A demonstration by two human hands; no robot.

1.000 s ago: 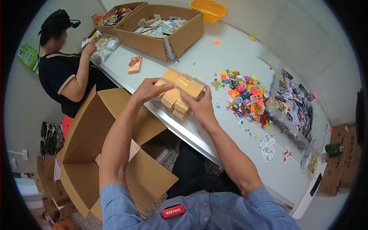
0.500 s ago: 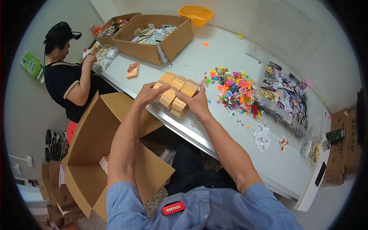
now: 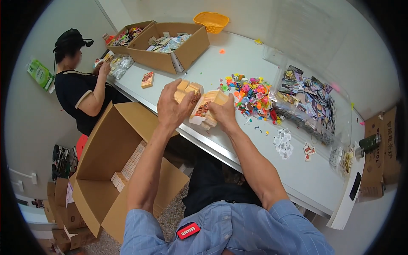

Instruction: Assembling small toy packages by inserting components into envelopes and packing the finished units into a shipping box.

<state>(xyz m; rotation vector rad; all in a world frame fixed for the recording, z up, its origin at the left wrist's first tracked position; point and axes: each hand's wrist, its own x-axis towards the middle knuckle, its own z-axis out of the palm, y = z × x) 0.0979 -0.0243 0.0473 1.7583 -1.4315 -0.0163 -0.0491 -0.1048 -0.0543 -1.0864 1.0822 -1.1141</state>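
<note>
- Card stacks are sitting in both hands, in the head view, just above the white table near its front edge.
- Half a second ago they were forming one block between the hands; now they are showing a gap and making two groups. For the work in hand, this seems to mean each hand is managing its own share.
- The left hand is curving around the left group, thumb and fingers parted by about its width and keeping hold of it.
- The right hand is gripping the right group, its thumb bending over the near side; printed faces are now showing toward the gap.
- A single stack is lying apart on the table, and the large carton is standing open beside the left forearm, with similar stacks lined up inside, more of them showing than half a second ago.
- The left palm and fingers are covering part of their group, so the count is staying unclear; the right fingertips on the far side are barely showing.
- The left forearm is cutting off part of the carton's inside.
- Whatever the co-worker is handling is too small to make out.
</note>
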